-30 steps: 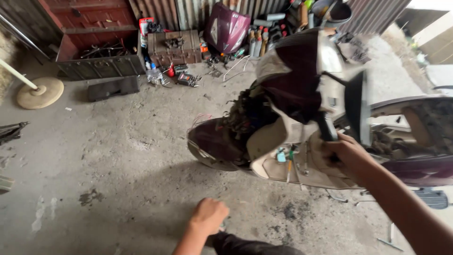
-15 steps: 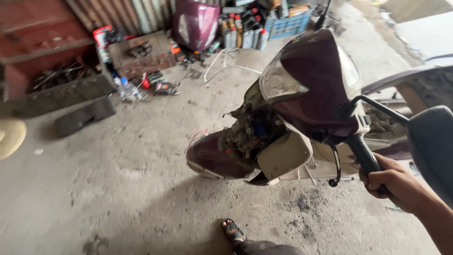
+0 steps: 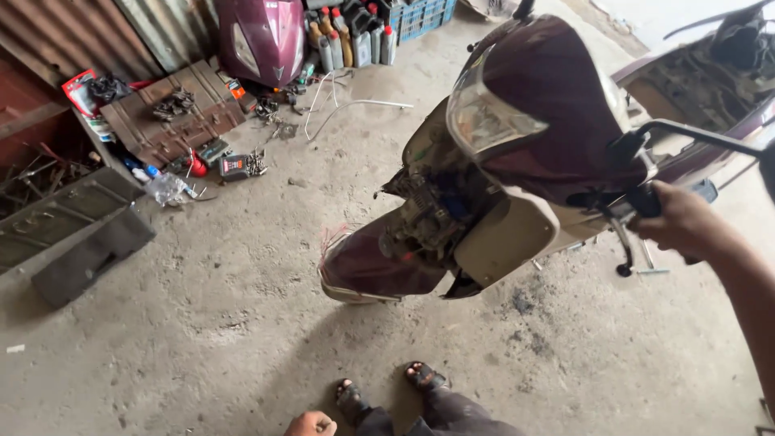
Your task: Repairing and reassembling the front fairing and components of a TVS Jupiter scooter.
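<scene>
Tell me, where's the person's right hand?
In the head view, the right hand is at the right edge, gripping the scooter's handlebar beside the mirror stem.

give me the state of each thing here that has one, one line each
right hand: closed round the scooter's handlebar grip
left hand: low by the knee, holding nothing
scooter: upright, front panels off, wiring exposed
headlight: unlit
bottles: upright, capped
blue crate: upright by the wall
</scene>
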